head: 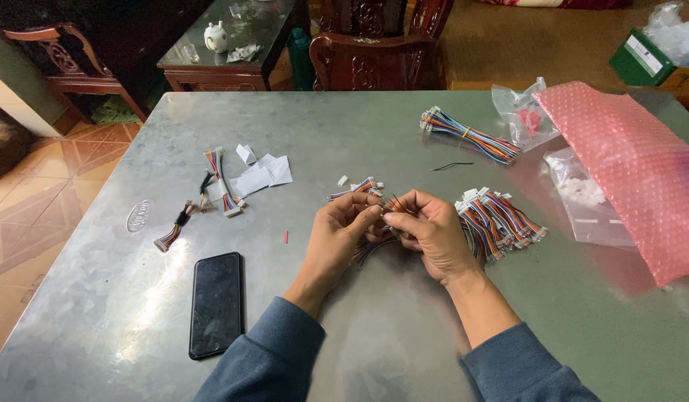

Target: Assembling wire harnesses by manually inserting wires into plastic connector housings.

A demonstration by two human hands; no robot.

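Both hands met above the metal table (404, 126), right of the black phone (216, 302). The left hand (343, 231) and right hand (428, 227) pinched a multicoloured wire bundle (374, 246) between pressed fingertips, just beside the wire pile (497, 219).

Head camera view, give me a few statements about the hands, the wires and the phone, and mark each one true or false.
1. Both hands, left hand and right hand, pinch a small bunch of coloured wires between them. True.
2. The black phone lies to the right of the right hand. False: it lies on the metal table left of the left forearm.
3. A pile of multicoloured wire harnesses sits just right of the right hand. True.
4. The pink bubble wrap lies at the table's left edge. False: it lies at the right side.
5. The phone's screen is lit. False: it is dark.
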